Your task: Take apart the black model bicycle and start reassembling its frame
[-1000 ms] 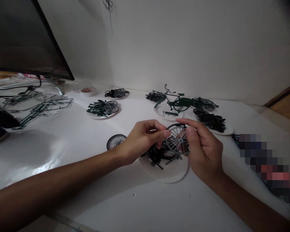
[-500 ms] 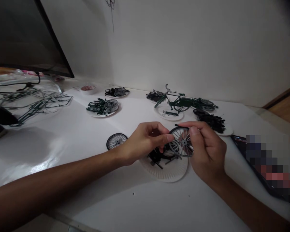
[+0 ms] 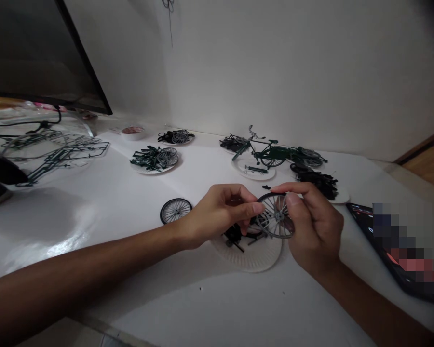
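Over the near paper plate, we hold up a small spoked wheel, its rim dark along the top and grey along the bottom. Our left hand grasps the rim's left edge, thumb and fingers pinched together on it. Our right hand grips the same wheel on its right side, the thumb against the near face and the index finger reaching along the top edge. Below the wheel, dark parts lie heaped on the plate, partly hidden by our hands. Just to the left of our left hand, a second wheel, black-tyred, lies on the tabletop. Farther back, we see a green model bicycle, its handlebars raised; to its right, black parts crowd another plate. Off to the left, a third plate carries green parts. We have a phone lying to our right and a monitor at the far left.
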Available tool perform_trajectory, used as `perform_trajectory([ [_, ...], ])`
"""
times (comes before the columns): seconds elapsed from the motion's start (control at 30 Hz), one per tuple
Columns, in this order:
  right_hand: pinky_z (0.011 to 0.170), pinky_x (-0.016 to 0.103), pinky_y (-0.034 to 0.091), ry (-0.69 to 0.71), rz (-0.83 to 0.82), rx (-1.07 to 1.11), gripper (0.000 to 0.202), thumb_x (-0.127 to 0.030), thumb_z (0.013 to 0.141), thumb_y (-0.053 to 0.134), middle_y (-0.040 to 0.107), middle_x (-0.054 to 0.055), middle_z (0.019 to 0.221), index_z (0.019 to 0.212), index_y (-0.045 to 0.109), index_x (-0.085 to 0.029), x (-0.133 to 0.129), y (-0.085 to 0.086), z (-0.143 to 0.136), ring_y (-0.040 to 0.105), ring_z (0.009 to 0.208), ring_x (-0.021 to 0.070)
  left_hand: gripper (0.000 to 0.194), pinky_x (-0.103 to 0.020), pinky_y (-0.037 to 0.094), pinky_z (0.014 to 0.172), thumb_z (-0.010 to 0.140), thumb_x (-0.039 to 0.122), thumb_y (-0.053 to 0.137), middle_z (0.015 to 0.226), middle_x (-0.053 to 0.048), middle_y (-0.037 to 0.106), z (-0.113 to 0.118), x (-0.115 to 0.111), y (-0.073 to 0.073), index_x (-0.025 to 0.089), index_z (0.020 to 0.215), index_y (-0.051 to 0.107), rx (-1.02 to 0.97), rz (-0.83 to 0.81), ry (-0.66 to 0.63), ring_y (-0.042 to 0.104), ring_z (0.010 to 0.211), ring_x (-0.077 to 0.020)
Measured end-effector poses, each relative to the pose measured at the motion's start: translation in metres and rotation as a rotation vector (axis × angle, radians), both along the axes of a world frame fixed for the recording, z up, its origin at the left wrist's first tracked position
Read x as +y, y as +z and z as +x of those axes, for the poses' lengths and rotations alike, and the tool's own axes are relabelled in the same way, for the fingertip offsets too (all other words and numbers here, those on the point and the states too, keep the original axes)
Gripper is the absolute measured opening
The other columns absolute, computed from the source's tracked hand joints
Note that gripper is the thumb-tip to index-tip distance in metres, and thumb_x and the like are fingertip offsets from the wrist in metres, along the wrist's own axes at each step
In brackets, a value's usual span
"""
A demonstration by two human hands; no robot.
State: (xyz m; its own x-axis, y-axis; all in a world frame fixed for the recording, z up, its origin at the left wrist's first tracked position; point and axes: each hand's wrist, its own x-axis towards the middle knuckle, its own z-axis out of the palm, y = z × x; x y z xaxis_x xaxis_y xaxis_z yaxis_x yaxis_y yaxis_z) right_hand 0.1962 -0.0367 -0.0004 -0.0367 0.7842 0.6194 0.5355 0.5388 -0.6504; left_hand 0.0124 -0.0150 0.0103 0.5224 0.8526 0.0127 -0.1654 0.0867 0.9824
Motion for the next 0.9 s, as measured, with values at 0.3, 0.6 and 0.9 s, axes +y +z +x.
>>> perform_trajectory([
  [0.3, 0.093, 0.035, 0.058, 0.194, 0.025, -0.252, 0.076, -0.037, 0.076, 0.083, 0.062, 0.008, 0.137, 0.142, 0.047, -0.028, 0.003, -0.007, 0.001, 0.062, 0.121, 0.0273, 0.032, -0.021, 0.036, 0.055, 0.083, 0.040, 0.078, 0.066, 0.003, 0.051, -0.006, 0.013, -0.007, 0.012, 0.081, 0.062, -0.131, -0.009, 0.022, 0.046, 0.057, -0.0064],
  [0.6, 0.099, 0.038, 0.057, 0.089, -0.043, -0.156, 0.079, -0.039, 0.072, 0.087, 0.059, 0.007, 0.140, 0.140, 0.048, -0.030, 0.003, -0.014, -0.007, 0.058, 0.129, 0.0286, 0.026, -0.020, 0.036, 0.056, 0.085, 0.035, 0.075, 0.069, 0.002, 0.053, -0.008, 0.014, -0.001, 0.013, 0.080, 0.063, -0.117, 0.014, 0.068, 0.047, 0.061, -0.0064],
  [0.9, 0.097, 0.041, 0.056, 0.064, 0.061, -0.150, 0.069, -0.035, 0.069, 0.089, 0.066, 0.007, 0.124, 0.128, 0.055, -0.029, 0.004, -0.011, -0.006, 0.065, 0.113, 0.0283, 0.034, -0.022, 0.028, 0.052, 0.085, 0.042, 0.074, 0.065, 0.003, 0.047, -0.007, 0.011, 0.002, 0.013, 0.076, 0.061, -0.081, 0.068, 0.062, 0.039, 0.057, -0.0065],
])
